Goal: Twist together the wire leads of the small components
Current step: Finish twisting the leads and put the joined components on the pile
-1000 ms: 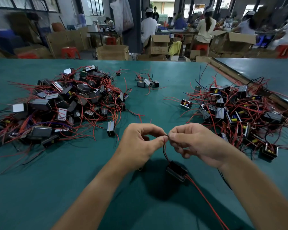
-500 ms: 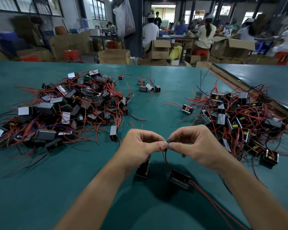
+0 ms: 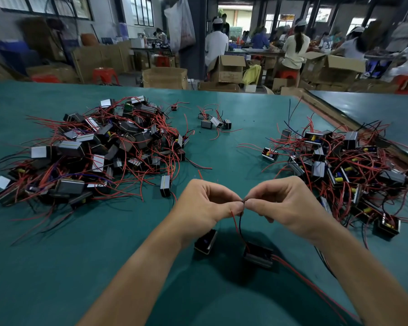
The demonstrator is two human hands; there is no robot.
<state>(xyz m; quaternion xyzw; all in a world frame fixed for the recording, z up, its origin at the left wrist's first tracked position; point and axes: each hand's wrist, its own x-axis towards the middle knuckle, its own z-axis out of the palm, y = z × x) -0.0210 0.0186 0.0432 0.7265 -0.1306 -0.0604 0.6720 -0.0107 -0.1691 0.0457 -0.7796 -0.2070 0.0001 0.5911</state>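
Left hand: my left hand (image 3: 205,205) pinches the bare wire ends between thumb and forefinger, with the other fingers curled under.
Right hand: my right hand (image 3: 285,208) pinches the same spot from the other side, so the fingertips of both hands touch.
Wire leads: the wire leads (image 3: 238,222), one red and one dark, run down from the pinch to the dark component (image 3: 258,255) near me. I cannot tell whether it rests on the table (image 3: 57,267).
Second component: the second component (image 3: 205,241) sits just under my left wrist, and its lead is hidden by my hand.
Just changed: a second ago my fingertips were slightly apart and only one component showed below them. Now they meet on a small dark knot and the second component is in view.
Meaning: I judge the joint is mostly twisted, with a few turns left before I set this pair down.
Loose stock: the left pile (image 3: 99,149) and right pile (image 3: 344,168) lie straight on the table, in no tray or bin.
Containers: the open cardboard box (image 3: 226,68) and the larger box (image 3: 332,67) stand far off beyond the table. I cannot see what is in either of them from here.
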